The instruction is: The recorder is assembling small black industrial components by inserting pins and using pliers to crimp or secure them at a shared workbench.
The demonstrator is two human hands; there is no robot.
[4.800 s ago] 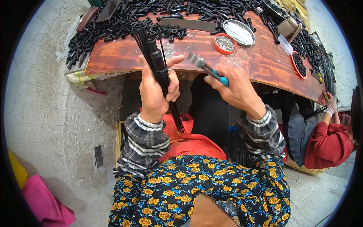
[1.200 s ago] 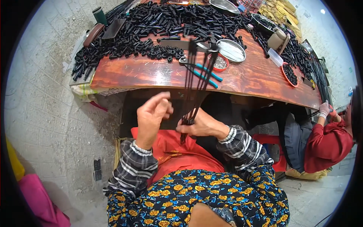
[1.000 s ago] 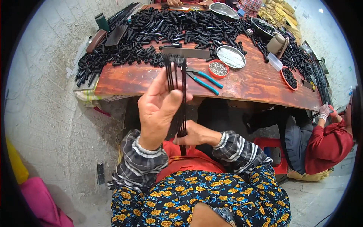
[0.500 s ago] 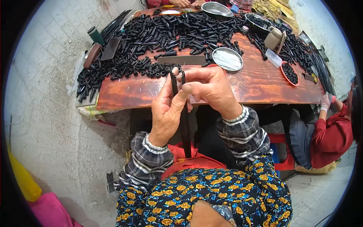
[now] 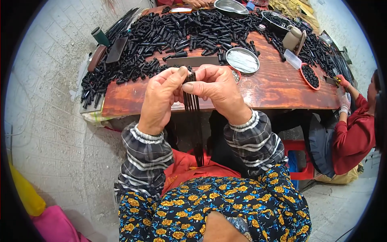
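Observation:
A bundle of long, thin black rods (image 5: 196, 129) hangs between my hands, its lower ends reaching the red cloth (image 5: 181, 167) on my lap. My left hand (image 5: 159, 99) is closed, its thumb and fingers pinching near the top of the bundle. Opposite it, my right hand (image 5: 219, 90) grips the upper part with its thumb across the front. The rods are slightly spread below the fingers. My fingers partly hide their top ends. Just beyond my hands is a round metal tray (image 5: 258, 66) of thin white strips, with a small red bowl partly hidden behind my right hand.
Black tubular parts (image 5: 161, 36) are heaped across the wooden table (image 5: 278, 92). A flat grey bar (image 5: 201, 61), phone (image 5: 117, 50), beige jug (image 5: 292, 39) and red bowl of black rings (image 5: 309, 77) lie around. At right, a person in red sleeves (image 5: 354, 137) works with gloved hands.
My left hand has risen and turned to pinch near the top. The rods, earlier bunched closely together, now hang more spread. The co-worker at right has brought a second gloved hand into view.

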